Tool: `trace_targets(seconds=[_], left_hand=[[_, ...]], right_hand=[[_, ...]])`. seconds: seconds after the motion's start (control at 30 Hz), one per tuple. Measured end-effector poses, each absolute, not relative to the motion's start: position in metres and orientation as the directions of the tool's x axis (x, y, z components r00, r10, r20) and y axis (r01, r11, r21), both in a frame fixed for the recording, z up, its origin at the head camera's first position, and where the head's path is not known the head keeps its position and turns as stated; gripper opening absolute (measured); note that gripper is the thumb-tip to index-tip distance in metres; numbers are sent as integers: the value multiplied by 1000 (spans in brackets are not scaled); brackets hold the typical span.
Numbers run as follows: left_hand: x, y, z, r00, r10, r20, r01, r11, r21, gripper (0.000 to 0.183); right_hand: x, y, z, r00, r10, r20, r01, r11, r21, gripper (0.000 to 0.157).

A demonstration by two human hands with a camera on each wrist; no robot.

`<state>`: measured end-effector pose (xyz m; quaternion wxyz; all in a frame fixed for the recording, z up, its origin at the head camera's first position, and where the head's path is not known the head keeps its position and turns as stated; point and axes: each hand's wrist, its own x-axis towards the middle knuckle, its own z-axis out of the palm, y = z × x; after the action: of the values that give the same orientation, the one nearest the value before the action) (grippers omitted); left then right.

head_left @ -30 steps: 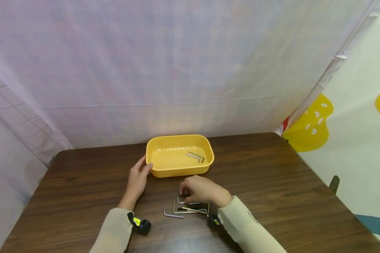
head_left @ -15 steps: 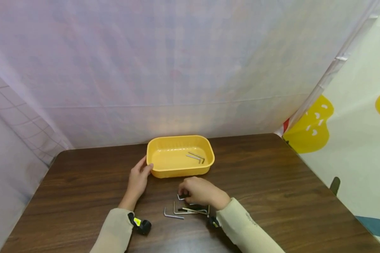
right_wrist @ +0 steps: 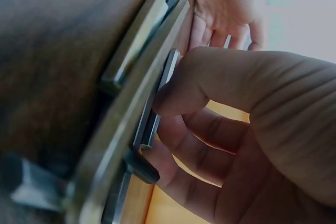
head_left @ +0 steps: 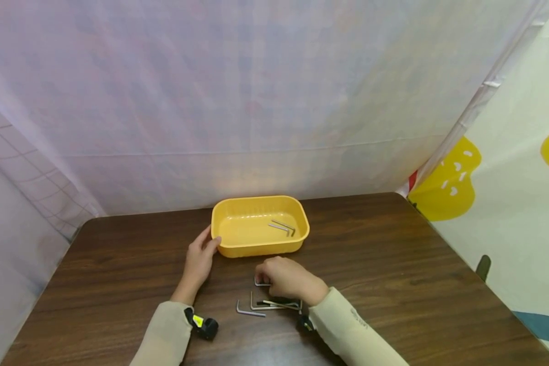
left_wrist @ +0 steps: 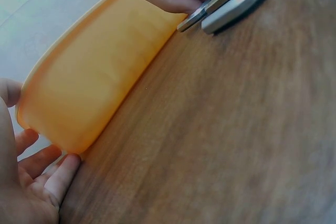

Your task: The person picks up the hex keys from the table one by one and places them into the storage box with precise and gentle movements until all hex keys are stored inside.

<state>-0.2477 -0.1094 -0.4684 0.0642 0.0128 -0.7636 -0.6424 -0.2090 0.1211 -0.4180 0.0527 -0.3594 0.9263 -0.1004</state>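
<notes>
A yellow plastic basket (head_left: 258,250) stands at the back middle of the table. My left hand (head_left: 199,259) holds its left end, thumb at the rim and fingers against the lower side, as the left wrist view also shows. In front of the basket my right hand (head_left: 290,278) pinches a silver L-shaped hex key (head_left: 262,284) low over the table; its bent end sticks out to the left, and the hand hides the rest. Close to the right wrist lies a pile of several hex keys (head_left: 274,307), some black. Another hex key (head_left: 250,312) lies apart on the left.
Two hex keys (head_left: 280,226) rest inside the basket, near its right end. The dark wooden table (head_left: 393,264) extends to both sides. A pale curtain (head_left: 256,101) hangs behind its back edge.
My right hand has moved a little to the left, and the pinched hex key has shifted slightly left and away from the pile. The left hand and basket have stayed put.
</notes>
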Motion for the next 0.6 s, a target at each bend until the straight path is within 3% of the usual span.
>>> trace_targets(seconds=[0.6], left_hand=[[-249,-109,-468,-993,-90,69,54,159,986,55]], right_hand=[[-210,122,-416,-712,-702,6,-693,702,-165,35]])
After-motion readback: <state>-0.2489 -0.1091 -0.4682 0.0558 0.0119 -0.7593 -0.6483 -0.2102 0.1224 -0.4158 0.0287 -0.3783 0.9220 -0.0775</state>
